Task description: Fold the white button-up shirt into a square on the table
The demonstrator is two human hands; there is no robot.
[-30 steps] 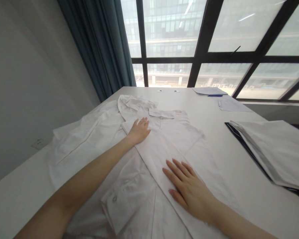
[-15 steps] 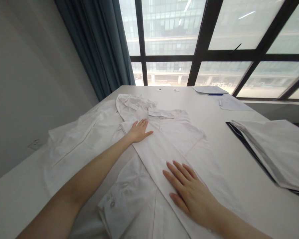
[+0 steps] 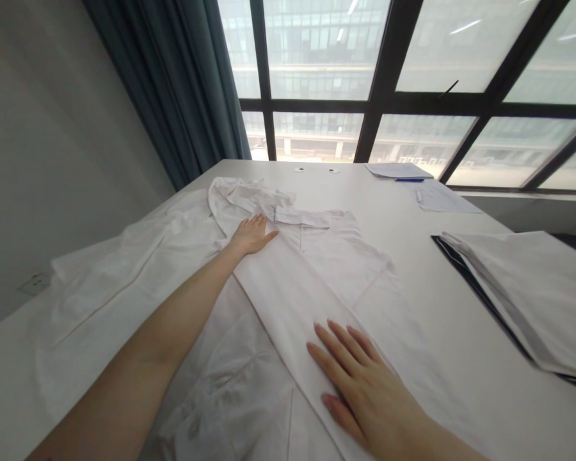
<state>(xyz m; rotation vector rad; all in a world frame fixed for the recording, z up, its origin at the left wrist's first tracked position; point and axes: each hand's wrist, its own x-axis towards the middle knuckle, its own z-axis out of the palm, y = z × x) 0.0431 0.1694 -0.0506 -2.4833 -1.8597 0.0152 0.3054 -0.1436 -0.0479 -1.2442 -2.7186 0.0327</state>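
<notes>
A white garment that looks like a shirt (image 3: 365,262) is spread over the table, with a long sleeve (image 3: 283,288) laid diagonally across its body. Near the sleeve's far end, below the collar band (image 3: 302,217), my left hand (image 3: 250,235) rests flat with the thumb apart. Closer to me, my right hand (image 3: 360,378) lies palm down on the cloth, fingers extended. Neither hand grasps anything. More white fabric (image 3: 125,269) spreads loosely to the left. A button on the cloth at the bottom is blurred.
On the right, folded white cloth (image 3: 532,294) lies over a black flat item (image 3: 484,298). Papers (image 3: 398,170) and a blue pen (image 3: 409,180) are at the back of the white table (image 3: 345,186). Windows stand behind; a blue curtain (image 3: 187,83) hangs at left.
The view has shifted slightly. My left hand appears a little farther forward along the sleeve, and my right hand sits slightly lower in view. Both remain flat on the cloth.
</notes>
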